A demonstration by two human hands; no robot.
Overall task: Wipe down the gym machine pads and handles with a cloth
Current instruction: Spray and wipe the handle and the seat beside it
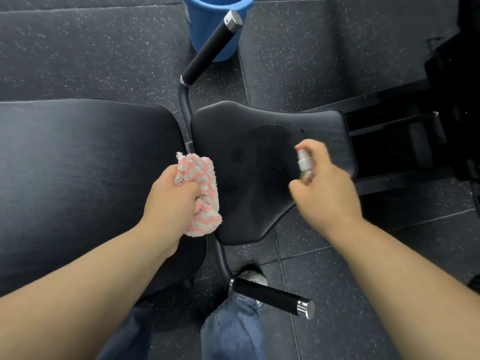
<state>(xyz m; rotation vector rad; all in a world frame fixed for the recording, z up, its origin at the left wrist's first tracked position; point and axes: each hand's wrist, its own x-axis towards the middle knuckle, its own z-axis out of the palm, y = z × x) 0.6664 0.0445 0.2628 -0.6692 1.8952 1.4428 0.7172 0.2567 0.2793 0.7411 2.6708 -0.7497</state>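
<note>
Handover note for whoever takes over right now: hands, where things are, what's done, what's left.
Left hand grips the bunched pink-and-white cloth at the left edge of the seat pad; I cannot tell whether the cloth touches the pad.
Right hand grips a small clear spray bottle, nozzle over the seat pad.
Done: the seat pad shows a damp-looking patch near its far edge, but no clear sign of wiping.
Left: wipe the seat pad, the large back pad, the far handle and the near handle.
A blue bucket stands on the floor behind the far handle.

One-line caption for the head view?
Left hand grips a pink-and-white cloth; right hand holds a spray bottle over the black seat pad.
</note>
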